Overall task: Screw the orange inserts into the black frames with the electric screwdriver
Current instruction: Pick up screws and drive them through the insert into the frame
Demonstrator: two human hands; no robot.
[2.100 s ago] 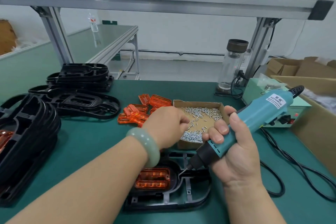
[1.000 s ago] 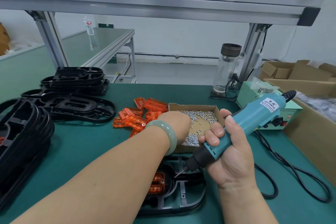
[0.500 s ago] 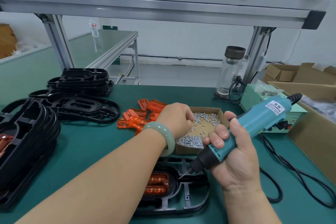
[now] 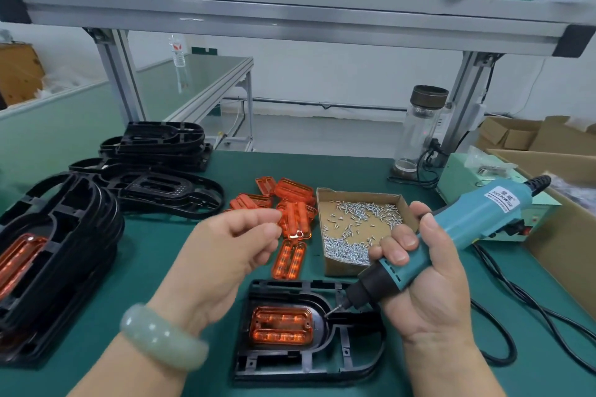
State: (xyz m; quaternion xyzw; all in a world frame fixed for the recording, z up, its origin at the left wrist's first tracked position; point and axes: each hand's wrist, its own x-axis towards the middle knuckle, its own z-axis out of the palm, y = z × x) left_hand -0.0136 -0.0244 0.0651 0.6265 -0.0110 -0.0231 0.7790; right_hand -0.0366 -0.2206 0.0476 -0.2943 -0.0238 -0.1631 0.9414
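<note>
Right hand [image 4: 429,280] wraps tight around the teal electric screwdriver [image 4: 458,232], fingers and thumb curled on the grip just in front of the cardboard screw box [image 4: 342,266]. The tool is tilted, nose down and toward the left. Its bit touches the black frame [image 4: 274,361], which lies flat on the table directly in front of the box, and meets it right at the edge of the seated orange insert [image 4: 280,325]. Left hand [image 4: 235,248] hovers to the left of the box, palm turned up, fingers curled in, thumb meeting the fingertips in a narrow pinch; anything between them is too small to make out. Loose orange inserts [image 4: 290,213] lie against the box's left side.
</note>
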